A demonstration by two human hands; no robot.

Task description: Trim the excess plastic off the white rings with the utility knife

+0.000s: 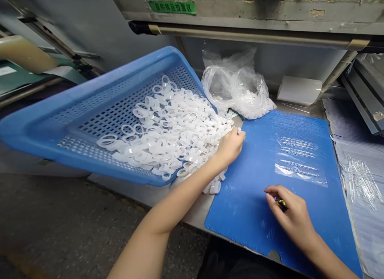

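Observation:
Translucent white plastic rings [192, 131] spill in a big pile from the tilted blue basket [99, 83] onto the bench. At the right edge of that pile, my left hand [231, 146] is closed, with a bit of white plastic ring [239, 130] showing at its fingertips. Over the blue board [246, 199], my right hand [289, 213] curls around a small yellow-and-black tool [281, 204], mostly hidden in the palm. Beyond this hand lies a clear plastic bag [300, 161] with several slim clear pointed pieces on it or in it.
A clear bag of white parts [252, 99] stands behind the board. More slim clear pieces [361, 179] lie on the right. A white roll [299, 90] rests at the back, beneath an overhanging metal shelf [240, 11]. A metal frame [366, 91] stands at right.

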